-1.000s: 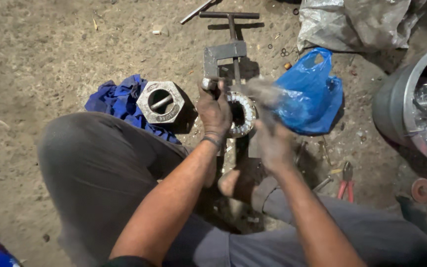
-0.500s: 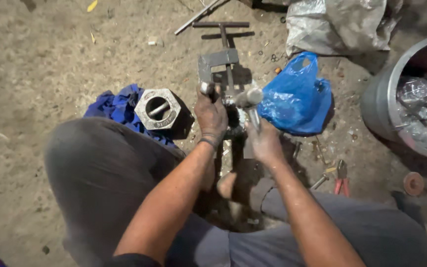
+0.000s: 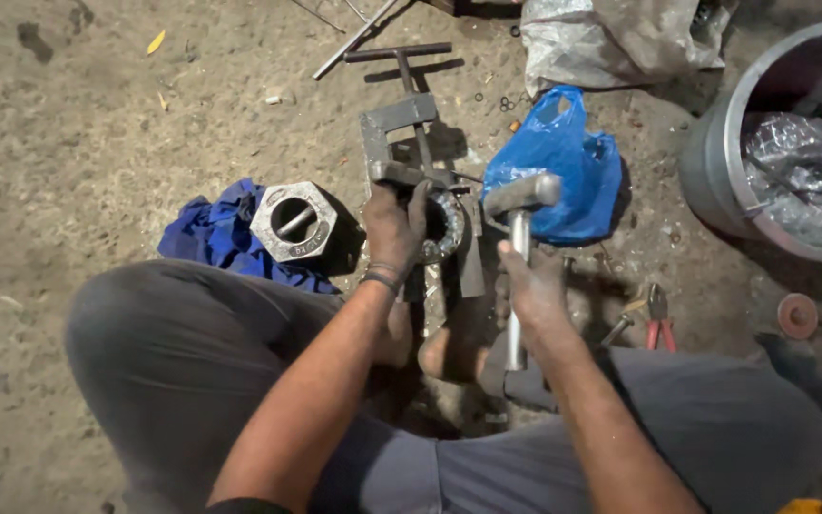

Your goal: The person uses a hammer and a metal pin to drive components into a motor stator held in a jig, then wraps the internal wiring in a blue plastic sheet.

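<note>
I sit on dirt ground with knees spread. My left hand (image 3: 393, 226) grips a round metal bearing-like ring (image 3: 449, 225) held against a grey steel clamp tool (image 3: 400, 124) with a T-handle screw. My right hand (image 3: 532, 290) is wrapped around the handle of a metal hammer (image 3: 521, 198), whose head is raised just right of the ring. My bare feet rest below the clamp.
A large hexagonal metal nut (image 3: 294, 221) lies on a blue cloth (image 3: 211, 236) at left. A blue plastic bag (image 3: 563, 167) sits behind the hammer. Red-handled pliers (image 3: 658, 322), a rusty disc (image 3: 797, 315), a grey bucket (image 3: 715, 162) and a clear plastic sack (image 3: 620, 38) lie right.
The hammer head has come up and to the right, away from the ring, and is sharp now rather than blurred. My left hand stays on the ring.
</note>
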